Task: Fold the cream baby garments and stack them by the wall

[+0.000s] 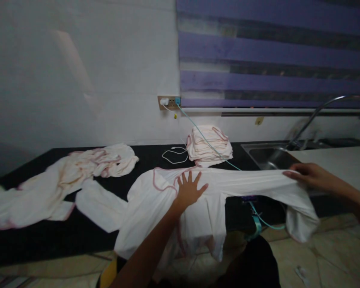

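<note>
A white long-sleeved shirt with pink edging [156,204] lies across the dark counter, its lower part hanging over the front edge. My left hand [188,190] rests flat on the shirt's chest near the neckline, fingers spread. Out to the right, my right hand [306,176] pinches one sleeve [255,180] and holds it stretched sideways, with the cuff end drooping below the fingers. The other sleeve [100,204] lies loosely to the left.
Crumpled white garments [57,180] cover the counter's left side. A folded stack [210,146] stands by the wall, crossed by a teal cable [202,136]. A white cable [175,156] lies beside it. At the right are a sink [267,158] and curved faucet [315,114].
</note>
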`<action>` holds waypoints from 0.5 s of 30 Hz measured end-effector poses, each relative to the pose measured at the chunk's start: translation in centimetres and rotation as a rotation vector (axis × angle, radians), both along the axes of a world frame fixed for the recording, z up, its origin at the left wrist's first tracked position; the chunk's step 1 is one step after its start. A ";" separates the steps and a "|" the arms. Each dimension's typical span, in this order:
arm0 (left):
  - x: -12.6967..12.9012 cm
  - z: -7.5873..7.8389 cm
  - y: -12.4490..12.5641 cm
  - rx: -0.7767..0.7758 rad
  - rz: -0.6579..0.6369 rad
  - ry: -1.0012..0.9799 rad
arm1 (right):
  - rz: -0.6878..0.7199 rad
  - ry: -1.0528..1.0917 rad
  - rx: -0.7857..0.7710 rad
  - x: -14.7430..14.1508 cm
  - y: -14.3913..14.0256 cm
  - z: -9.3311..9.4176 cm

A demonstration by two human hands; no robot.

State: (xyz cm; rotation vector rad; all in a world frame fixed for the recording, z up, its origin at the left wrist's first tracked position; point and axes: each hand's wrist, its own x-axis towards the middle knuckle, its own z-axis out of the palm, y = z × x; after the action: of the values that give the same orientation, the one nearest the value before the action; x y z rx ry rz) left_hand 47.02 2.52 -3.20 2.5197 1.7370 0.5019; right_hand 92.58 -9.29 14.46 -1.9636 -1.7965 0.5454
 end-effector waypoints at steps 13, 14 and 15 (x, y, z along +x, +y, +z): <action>1.6 0.3 3.5 -0.004 0.128 0.037 | 0.002 0.074 -0.680 4.7 10.0 6.9; 1.7 0.2 3.6 0.014 0.129 0.038 | -0.068 0.126 -0.657 4.5 10.3 7.2; 1.7 0.1 3.7 0.034 0.129 0.038 | -0.127 0.165 -0.604 4.3 10.5 7.3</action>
State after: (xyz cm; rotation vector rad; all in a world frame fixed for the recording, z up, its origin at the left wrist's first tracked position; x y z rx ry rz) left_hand 48.72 6.22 -3.11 2.4662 1.9302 0.4974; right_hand 96.93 1.24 21.80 -2.2997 -1.5009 1.2823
